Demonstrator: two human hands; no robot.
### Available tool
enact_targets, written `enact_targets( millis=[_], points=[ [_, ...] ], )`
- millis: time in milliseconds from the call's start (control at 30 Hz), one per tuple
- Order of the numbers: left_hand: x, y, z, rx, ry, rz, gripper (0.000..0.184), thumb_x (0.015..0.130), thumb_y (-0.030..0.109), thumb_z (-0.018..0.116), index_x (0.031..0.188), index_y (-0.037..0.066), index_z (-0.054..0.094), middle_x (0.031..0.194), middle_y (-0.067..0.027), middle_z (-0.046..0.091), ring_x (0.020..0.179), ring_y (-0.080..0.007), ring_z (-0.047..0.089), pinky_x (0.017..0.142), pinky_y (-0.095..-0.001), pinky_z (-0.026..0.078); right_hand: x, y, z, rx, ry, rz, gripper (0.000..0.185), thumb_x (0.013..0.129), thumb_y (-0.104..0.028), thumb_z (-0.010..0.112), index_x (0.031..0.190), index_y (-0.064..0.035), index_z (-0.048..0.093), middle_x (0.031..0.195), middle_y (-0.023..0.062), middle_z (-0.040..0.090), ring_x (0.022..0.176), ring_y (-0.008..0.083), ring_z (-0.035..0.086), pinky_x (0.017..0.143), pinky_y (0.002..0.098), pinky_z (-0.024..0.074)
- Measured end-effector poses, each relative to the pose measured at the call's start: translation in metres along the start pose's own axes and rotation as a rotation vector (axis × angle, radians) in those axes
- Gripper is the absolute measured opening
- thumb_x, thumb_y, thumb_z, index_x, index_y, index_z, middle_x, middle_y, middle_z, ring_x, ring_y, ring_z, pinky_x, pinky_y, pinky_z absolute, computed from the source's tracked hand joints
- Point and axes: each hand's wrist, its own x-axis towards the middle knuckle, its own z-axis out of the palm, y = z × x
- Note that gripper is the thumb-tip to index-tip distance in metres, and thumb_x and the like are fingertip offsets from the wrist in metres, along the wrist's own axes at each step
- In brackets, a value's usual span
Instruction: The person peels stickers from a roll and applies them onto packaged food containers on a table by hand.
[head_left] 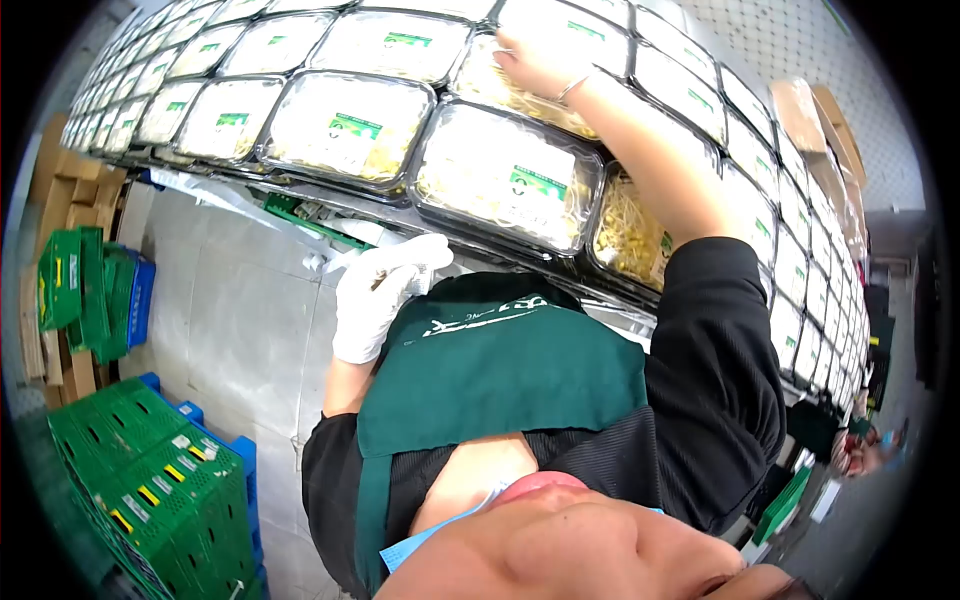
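My left hand, in a white glove, is in front of the apron at the table's near edge. Its fingers are curled, and a small whitish piece shows by them that I cannot make out. My bare right hand reaches across the packs, low over a clear-lidded tray of bean sprouts in the second row. Its fingers are drawn together; what they hold, if anything, is too small to name. Nearer me sits a labelled pack of sprouts. Beside it, under my right forearm, lies a sprout pack with its yellow sprouts plainly visible.
Rows of labelled packs cover the long table to both sides. Green crates are stacked on a blue pallet at lower left, with more green crates and cardboard behind. Cardboard boxes stand beyond the table, and another person is at far right.
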Motion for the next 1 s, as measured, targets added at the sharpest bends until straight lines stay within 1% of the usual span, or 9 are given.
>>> enact_targets(
  millis=[100, 233, 300, 367, 467, 567, 733, 900, 1000],
  points=[
    [-0.004, 0.015, 0.007, -0.310, 0.113, -0.119, 0.022, 0.085, 0.007, 0.045, 0.100, -0.008, 0.053, 0.099, -0.0175, 0.059, 0.086, -0.0193, 0.060, 0.076, -0.0278, 0.046, -0.006, 0.026, 0.008, 0.202, 0.108, 0.050, 0.042, 0.085, -0.040, 0.047, 0.104, -0.0029, 0.047, 0.071, 0.0087, 0.055, 0.068, 0.0154, 0.055, 0.061, 0.0331, 0.0450],
    [0.012, 0.014, 0.000, -0.409, 0.205, -0.072, 0.017, 0.084, 0.006, 0.048, 0.093, -0.006, 0.055, 0.091, -0.0142, 0.061, 0.074, -0.0172, 0.061, 0.067, -0.0276, 0.049, -0.036, -0.086, -0.089, 0.744, -0.568, 0.226, 0.045, 0.080, -0.039, 0.055, 0.108, -0.0048, 0.048, 0.086, 0.0060, 0.056, 0.085, 0.0150, 0.053, 0.073, 0.0265, 0.0446],
    [0.018, -0.008, -0.002, -0.491, 0.183, 0.059, 0.012, 0.081, 0.004, 0.053, 0.090, -0.003, 0.056, 0.083, -0.0093, 0.061, 0.066, -0.0136, 0.059, 0.059, -0.0248, 0.048, -0.063, -0.119, -0.090, 0.765, -0.519, -0.248, 0.051, 0.071, -0.046, 0.061, 0.102, -0.0060, 0.055, 0.091, 0.0095, 0.061, 0.083, 0.0207, 0.058, 0.072, 0.0316, 0.0460],
    [0.029, -0.003, 0.006, -0.443, 0.268, 0.132, 0.013, 0.079, 0.003, 0.056, 0.091, -0.002, 0.055, 0.080, -0.0071, 0.061, 0.062, -0.0111, 0.057, 0.055, -0.0230, 0.047, -0.079, -0.144, -0.109, 0.917, -0.455, -0.186, 0.025, 0.071, -0.025, 0.066, 0.088, -0.0081, 0.061, 0.079, 0.0056, 0.062, 0.078, 0.0199, 0.059, 0.072, 0.0322, 0.0456],
    [0.044, 0.046, 0.015, -0.379, 0.080, -0.124, 0.022, 0.081, 0.006, 0.054, 0.101, -0.003, 0.053, 0.084, -0.0093, 0.061, 0.062, -0.0111, 0.057, 0.057, -0.0214, 0.046, -0.051, -0.097, -0.091, 0.705, -0.108, -0.272, 0.015, 0.074, -0.013, 0.062, 0.088, -0.0098, 0.060, 0.082, 0.0044, 0.061, 0.082, 0.0176, 0.058, 0.076, 0.0284, 0.0440],
    [0.046, 0.026, -0.001, -0.285, -0.115, -0.141, 0.025, 0.083, 0.000, 0.045, 0.107, -0.006, 0.050, 0.089, -0.0130, 0.061, 0.069, -0.0126, 0.059, 0.061, -0.0228, 0.048, 0.028, -0.003, -0.081, 0.304, 0.016, 0.231, 0.026, 0.077, -0.026, 0.056, 0.091, -0.0046, 0.058, 0.086, 0.0110, 0.061, 0.080, 0.0247, 0.059, 0.073, 0.0333, 0.0458],
    [0.042, 0.032, -0.010, -0.327, -0.102, -0.132, 0.026, 0.080, -0.004, 0.044, 0.105, -0.008, 0.052, 0.094, -0.0148, 0.061, 0.070, -0.0144, 0.058, 0.062, -0.0239, 0.047, 0.053, 0.080, -0.007, -0.288, -0.089, 0.179, 0.036, 0.078, -0.037, 0.050, 0.098, -0.0079, 0.056, 0.100, 0.0160, 0.058, 0.098, 0.0298, 0.053, 0.083, 0.0383, 0.0417],
    [0.057, 0.055, -0.006, -0.525, -0.004, -0.223, 0.028, 0.077, -0.005, 0.044, 0.103, -0.008, 0.054, 0.090, -0.0173, 0.062, 0.074, -0.0191, 0.061, 0.066, -0.0260, 0.049, 0.036, 0.066, -0.049, -0.461, -0.134, 0.289, 0.037, 0.081, -0.036, 0.048, 0.101, -0.0061, 0.055, 0.101, 0.0157, 0.058, 0.097, 0.0294, 0.053, 0.082, 0.0371, 0.0419],
    [0.063, 0.050, 0.002, -0.501, 0.100, -0.181, 0.018, 0.082, -0.001, 0.045, 0.094, -0.007, 0.056, 0.085, -0.0184, 0.062, 0.066, -0.0181, 0.061, 0.060, -0.0242, 0.049, 0.013, 0.000, -0.065, 0.610, -0.376, 0.337, 0.041, 0.085, -0.040, 0.044, 0.110, -0.0100, 0.051, 0.095, 0.0065, 0.060, 0.093, 0.0190, 0.054, 0.072, 0.0311, 0.0454]
  ],
)
